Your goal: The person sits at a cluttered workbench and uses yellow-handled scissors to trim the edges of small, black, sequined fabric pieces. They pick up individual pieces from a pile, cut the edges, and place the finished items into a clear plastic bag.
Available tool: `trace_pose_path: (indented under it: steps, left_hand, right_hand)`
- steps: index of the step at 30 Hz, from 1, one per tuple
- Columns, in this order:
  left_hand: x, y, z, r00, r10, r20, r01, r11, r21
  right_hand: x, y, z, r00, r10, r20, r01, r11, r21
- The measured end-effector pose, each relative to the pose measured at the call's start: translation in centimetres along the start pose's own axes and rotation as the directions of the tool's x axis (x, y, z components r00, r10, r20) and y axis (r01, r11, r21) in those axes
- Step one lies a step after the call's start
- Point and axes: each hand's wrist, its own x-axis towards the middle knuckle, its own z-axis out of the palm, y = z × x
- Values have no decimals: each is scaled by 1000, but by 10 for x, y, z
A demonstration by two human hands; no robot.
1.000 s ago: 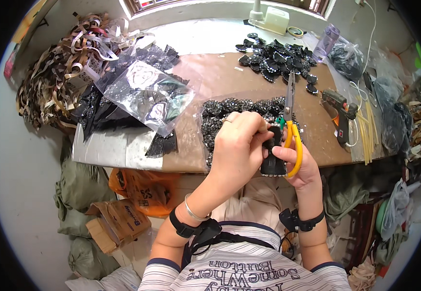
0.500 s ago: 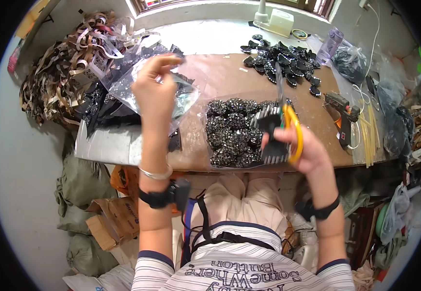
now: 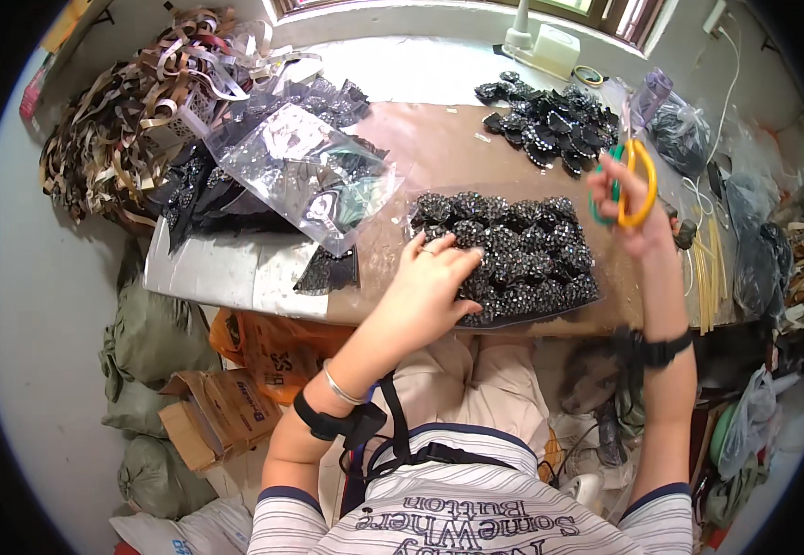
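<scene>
My left hand lies with its fingers spread on the near-left part of a block of black, glittering beaded pieces. These sit in packed rows on a clear plastic sheet at the table's front. My right hand is raised to the right of the block, its fingers in the loops of a pair of scissors with yellow and green handles. The blades point away from me. Beyond the block lies a loose heap of black pieces with shiny edging.
Clear plastic bags lie over black sparkly fabric at the left, beside a tangle of ribbon strips. Translucent yellowish sticks and a white cord are at the right. A purple bottle stands behind the scissors.
My left hand has come down from over the plastic bags onto the beaded block. My right hand has moved right and away with the scissors; the black piece it held no longer shows there.
</scene>
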Motion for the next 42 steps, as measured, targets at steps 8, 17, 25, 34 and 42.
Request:
trace_pose_path:
  steps: [8, 17, 25, 34, 42]
  left_hand:
    - [3, 39, -12, 898, 173, -405, -289, 925, -246]
    - [-6, 71, -21, 939, 130, -320, -266, 863, -430]
    - [14, 78, -23, 962, 11, -274, -120, 916, -383]
    - [18, 87, -20, 922, 46, -384, -157, 951, -265]
    - [20, 85, -26, 927, -38, -374, -74, 957, -280]
  right_hand:
    - [-142, 55, 55, 923, 286, 259, -324, 939, 117]
    - [-141, 84, 49, 964, 4, 266, -116, 907, 405]
    - [-148, 77, 50, 966, -24, 258, -57, 952, 299]
    - [-140, 70, 55, 930, 2, 367, -103, 961, 256]
    - [-138, 69, 60, 929, 57, 366, -157, 955, 250]
